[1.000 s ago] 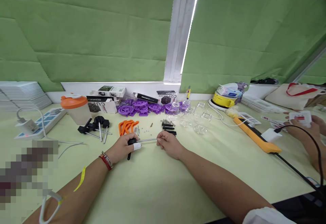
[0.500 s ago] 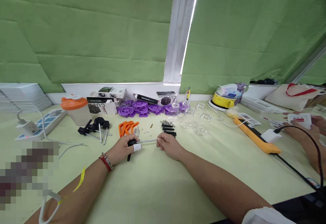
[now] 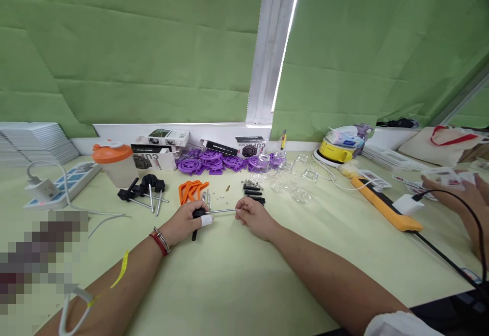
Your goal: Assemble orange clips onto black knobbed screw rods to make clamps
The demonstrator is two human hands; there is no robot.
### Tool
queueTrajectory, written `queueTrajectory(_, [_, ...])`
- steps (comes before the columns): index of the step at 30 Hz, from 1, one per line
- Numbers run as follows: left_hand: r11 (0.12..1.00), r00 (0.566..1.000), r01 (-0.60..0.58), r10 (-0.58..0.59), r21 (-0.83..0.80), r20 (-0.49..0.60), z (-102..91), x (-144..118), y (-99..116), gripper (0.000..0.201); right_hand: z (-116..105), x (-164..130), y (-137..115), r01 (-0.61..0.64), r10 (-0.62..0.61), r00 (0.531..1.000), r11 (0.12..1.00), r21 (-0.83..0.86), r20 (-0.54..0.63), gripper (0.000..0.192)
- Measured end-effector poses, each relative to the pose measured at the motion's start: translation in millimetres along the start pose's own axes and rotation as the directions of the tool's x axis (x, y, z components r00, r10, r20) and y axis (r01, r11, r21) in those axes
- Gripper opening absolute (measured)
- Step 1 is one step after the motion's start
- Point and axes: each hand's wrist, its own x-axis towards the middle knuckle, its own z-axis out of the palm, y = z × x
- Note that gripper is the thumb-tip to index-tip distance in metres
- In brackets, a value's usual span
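Observation:
Wrapped around the black head of a metal rod (image 3: 222,211) is my left hand (image 3: 182,224), with white tape on its thumb. A black arm of that part sticks out below the fingers. My right hand (image 3: 255,219) pinches the rod's other end, and its fingertips hide the tip. The rod lies nearly level between both hands, just over the table. Behind my left hand are orange hook-shaped pieces (image 3: 191,191) and several short metal pins (image 3: 206,197). Black cylinders (image 3: 252,193) and small springs (image 3: 250,184) lie beyond my right hand. Similar black-headed rods (image 3: 151,193) rest at the left.
Purple wheel-shaped parts (image 3: 210,162) and cartons (image 3: 155,159) line the back. Clear cups (image 3: 301,194) stand right of centre. An orange-lidded shaker (image 3: 116,168) and a power strip (image 3: 71,188) are left. At right are an orange power strip (image 3: 382,203) and another person's hands (image 3: 454,198).
My hands and the rod stay almost in place. At the right, the other person's hands have shifted the pale packet they hold. The view has moved very slightly.

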Motion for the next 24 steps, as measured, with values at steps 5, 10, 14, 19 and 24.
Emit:
queueTrajectory(5, [1.000, 1.000, 0.009, -0.009, 0.003, 0.003, -0.3, 0.3, -0.6, 0.024, -0.3, 1.1, 3.3, 0.022, -0.022, 1.000, 0.998, -0.058, 0.000, 0.010])
queueTrajectory(10, [1.000, 1.000, -0.007, 0.007, 0.012, -0.002, -0.6, 0.8, -3.4, 0.024, -1.0, 1.2, 3.2, 0.037, -0.037, 0.999, 0.994, -0.101, 0.002, 0.016])
queueTrajectory(14, [1.000, 1.000, -0.010, 0.010, 0.015, -0.001, -0.8, 0.9, -3.9, 0.024, -1.5, 1.6, 4.1, 0.042, -0.042, 0.999, 0.992, -0.115, 0.008, 0.021])
queueTrajectory(19, [1.000, 1.000, -0.015, 0.015, 0.003, -0.002, -0.4, 0.7, -4.5, 0.022, -1.3, 2.3, 5.5, 0.047, -0.046, 0.999, 0.989, -0.137, 0.009, 0.027])
queueTrajectory(24, [1.000, 1.000, -0.005, 0.004, -0.018, -0.005, -0.2, 1.0, -4.9, 0.022, 0.2, 0.1, 2.1, 0.021, -0.022, 1.000, 0.997, -0.076, -0.015, 0.022])
